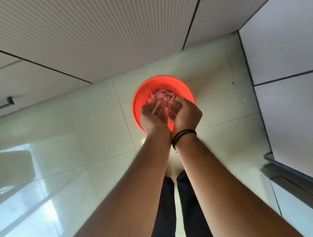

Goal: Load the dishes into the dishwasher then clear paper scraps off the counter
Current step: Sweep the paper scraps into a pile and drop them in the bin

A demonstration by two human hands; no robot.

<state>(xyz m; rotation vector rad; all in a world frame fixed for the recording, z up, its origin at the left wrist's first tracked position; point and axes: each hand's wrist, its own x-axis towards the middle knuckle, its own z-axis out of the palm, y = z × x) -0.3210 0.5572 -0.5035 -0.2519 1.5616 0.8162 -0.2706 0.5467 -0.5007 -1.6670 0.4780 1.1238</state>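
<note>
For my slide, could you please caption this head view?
Both hands cupped over an orange bucket of paper scraps on the tiled floor.

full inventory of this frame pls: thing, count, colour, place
bucket: 1, orange-red, on the floor, centre of view, below the hands
paper scraps: a pile, count unclear, look pinkish, inside the bucket
floor tiles: several, pale glossy, across the middle and lower left
ribbed panels: several, off-white, upper left
flat panels: a few, pale grey, right side
bar handle: 1, grey, far left edge
wristbands: thin, black, count unclear, on the right wrist
trouser legs: 2, dark, bottom centre
left hand: 1, cupped, palm up, over the bucket, beside the right hand
right hand: 1, cupped, palm up, over the bucket
</note>
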